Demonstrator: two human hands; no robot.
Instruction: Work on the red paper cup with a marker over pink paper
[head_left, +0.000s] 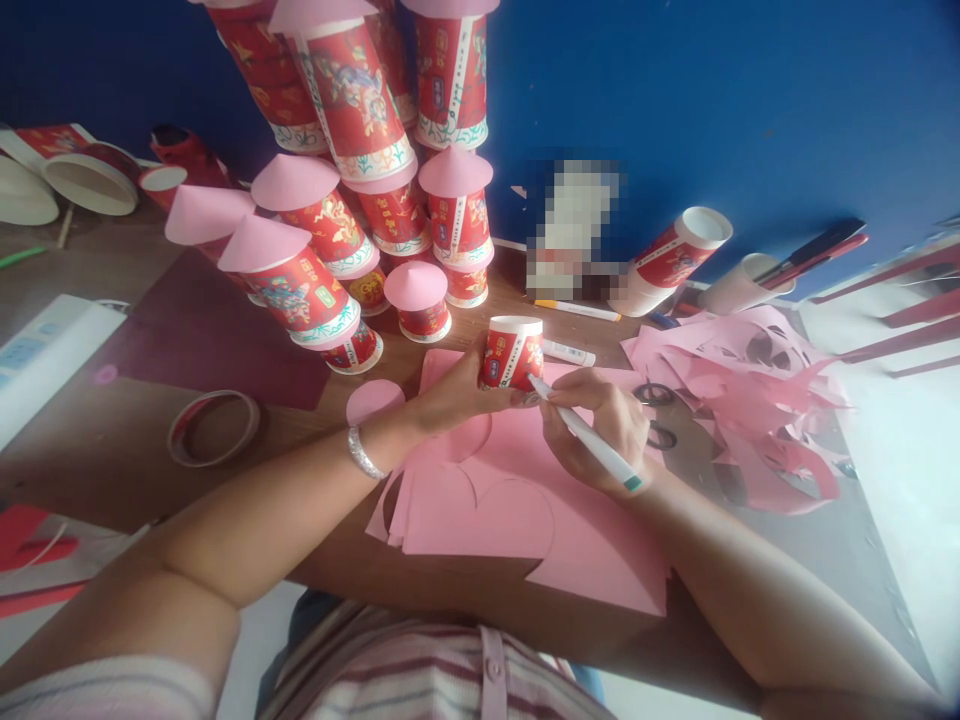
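A red patterned paper cup (512, 352) with a white rim is held upright in my left hand (472, 385), its fingers wrapped round the left side and base. My right hand (600, 415) grips a white marker (592, 440) with a green end. The marker's tip points at the lower right of the cup, touching it or very near. Under both hands lies a stack of pink paper (480, 530), with curved lines drawn on it and rounded pieces cut out. A small pink paper disc (375, 402) lies beside my left wrist.
Towers of red cups with pink cone roofs (454, 175) stand behind, left of centre. Scissors (660, 415) and pink paper scraps (765, 400) lie right. A tape roll (213, 428) lies left. Stacked cups (675, 255) and a pen holder (742, 285) stand by the blue wall (720, 100).
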